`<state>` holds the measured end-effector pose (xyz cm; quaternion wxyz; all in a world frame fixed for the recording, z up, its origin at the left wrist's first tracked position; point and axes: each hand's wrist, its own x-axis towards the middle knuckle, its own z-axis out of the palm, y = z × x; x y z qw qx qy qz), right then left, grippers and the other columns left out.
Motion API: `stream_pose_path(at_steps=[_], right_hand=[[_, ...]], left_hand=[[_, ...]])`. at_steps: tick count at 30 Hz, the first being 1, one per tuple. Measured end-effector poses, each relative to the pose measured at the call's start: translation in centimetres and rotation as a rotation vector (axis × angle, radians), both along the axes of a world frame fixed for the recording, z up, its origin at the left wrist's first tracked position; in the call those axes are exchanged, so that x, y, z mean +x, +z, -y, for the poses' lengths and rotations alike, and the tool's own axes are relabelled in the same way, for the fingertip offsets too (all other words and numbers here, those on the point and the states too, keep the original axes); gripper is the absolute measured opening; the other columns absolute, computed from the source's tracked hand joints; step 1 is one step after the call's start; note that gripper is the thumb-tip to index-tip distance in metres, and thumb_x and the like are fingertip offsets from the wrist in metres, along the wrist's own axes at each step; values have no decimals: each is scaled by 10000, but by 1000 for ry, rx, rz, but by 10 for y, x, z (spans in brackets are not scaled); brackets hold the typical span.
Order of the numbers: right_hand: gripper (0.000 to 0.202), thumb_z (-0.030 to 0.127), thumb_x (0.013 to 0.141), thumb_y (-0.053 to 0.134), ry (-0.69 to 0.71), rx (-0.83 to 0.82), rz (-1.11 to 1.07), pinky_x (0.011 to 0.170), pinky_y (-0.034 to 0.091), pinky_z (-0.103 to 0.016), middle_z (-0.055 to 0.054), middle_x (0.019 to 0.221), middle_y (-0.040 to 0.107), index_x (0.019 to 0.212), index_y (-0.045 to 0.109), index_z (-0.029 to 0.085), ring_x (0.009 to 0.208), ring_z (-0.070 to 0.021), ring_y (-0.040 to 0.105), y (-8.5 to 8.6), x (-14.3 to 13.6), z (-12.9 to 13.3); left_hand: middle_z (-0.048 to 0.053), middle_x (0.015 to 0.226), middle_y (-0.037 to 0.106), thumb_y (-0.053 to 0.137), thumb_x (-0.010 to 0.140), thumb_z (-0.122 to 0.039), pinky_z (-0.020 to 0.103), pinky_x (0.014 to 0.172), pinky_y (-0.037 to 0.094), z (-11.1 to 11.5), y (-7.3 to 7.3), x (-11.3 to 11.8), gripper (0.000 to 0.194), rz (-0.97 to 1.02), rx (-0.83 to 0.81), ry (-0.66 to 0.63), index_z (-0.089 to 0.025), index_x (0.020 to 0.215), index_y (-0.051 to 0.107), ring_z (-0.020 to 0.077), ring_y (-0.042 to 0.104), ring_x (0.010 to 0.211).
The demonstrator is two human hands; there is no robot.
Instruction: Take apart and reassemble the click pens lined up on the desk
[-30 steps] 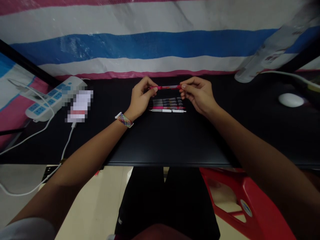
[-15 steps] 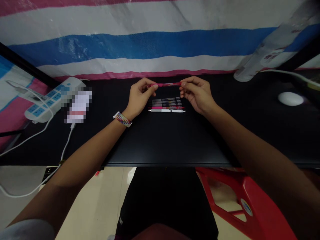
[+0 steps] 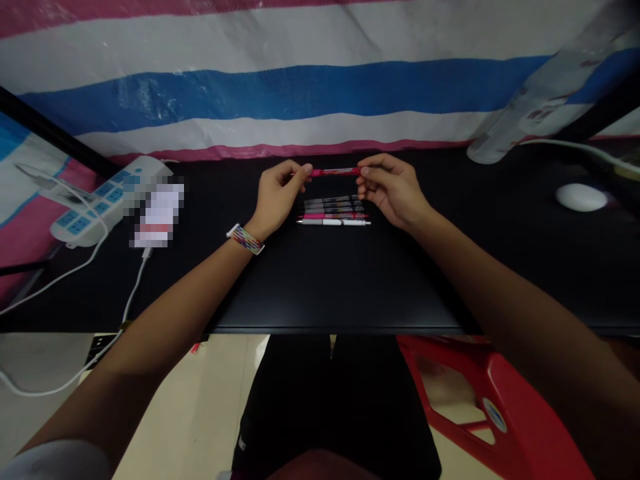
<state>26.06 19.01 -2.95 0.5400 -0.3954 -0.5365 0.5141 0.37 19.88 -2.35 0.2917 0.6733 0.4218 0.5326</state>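
A red pen (image 3: 336,172) is stretched level between my two hands, near the back of the black desk. My left hand (image 3: 281,193) pinches its left end between thumb and fingers. At the other end, the fingertips of my right hand (image 3: 393,187) are closed on the pen. Just in front of it lies a row of pens: several dark grey ones (image 3: 330,204), a pink-red one (image 3: 333,216) and a white one (image 3: 334,223) nearest me. My right fingers partly cover the right ends of the dark pens.
On the left are a white power strip (image 3: 113,200) and a blurred-out phone (image 3: 159,215) on a white cable (image 3: 134,283). A white mouse (image 3: 581,198) and a clear cylinder (image 3: 487,148) stand to the right. The black desk (image 3: 340,287) ends near my lap, beside a red stool (image 3: 525,407).
The held pen has shifted slightly, and more of its left part shows past my left fingers. My right hand has moved a little left. The row of pens is unchanged.
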Motion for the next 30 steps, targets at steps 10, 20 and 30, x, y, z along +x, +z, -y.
stream_pose_path(at_steps=[10, 20, 30], right_hand=[[198, 268, 882, 921, -63, -18, -79, 756, 662, -334, 4, 847, 708, 949, 735, 277, 763, -171, 710, 2, -3, 2], [177, 204, 886, 888, -91, -44, -143, 742, 654, -322, 4, 811, 697, 906, 721, 262, 749, -163, 692, 3, -3, 2], [152, 175, 896, 845, -123, -67, -140, 733, 641, -303, 10, 790, 691, 908, 721, 262, 745, -154, 687, 2, -4, 1]], left_hand=[[-15, 804, 709, 942, 943, -591, 266, 678, 586, -8, -12, 0, 421, 70, 34, -94, -232, 1036, 744, 131, 715, 689], [5, 815, 744, 917, 990, -504, 272, 735, 572, -9, -11, -4, 319, 49, 24, -76, -222, 1019, 772, 145, 735, 756], [-5, 746, 697, 842, 1057, -450, 279, 750, 600, -12, -11, -6, 292, 49, 5, -79, -216, 930, 722, 136, 714, 716]])
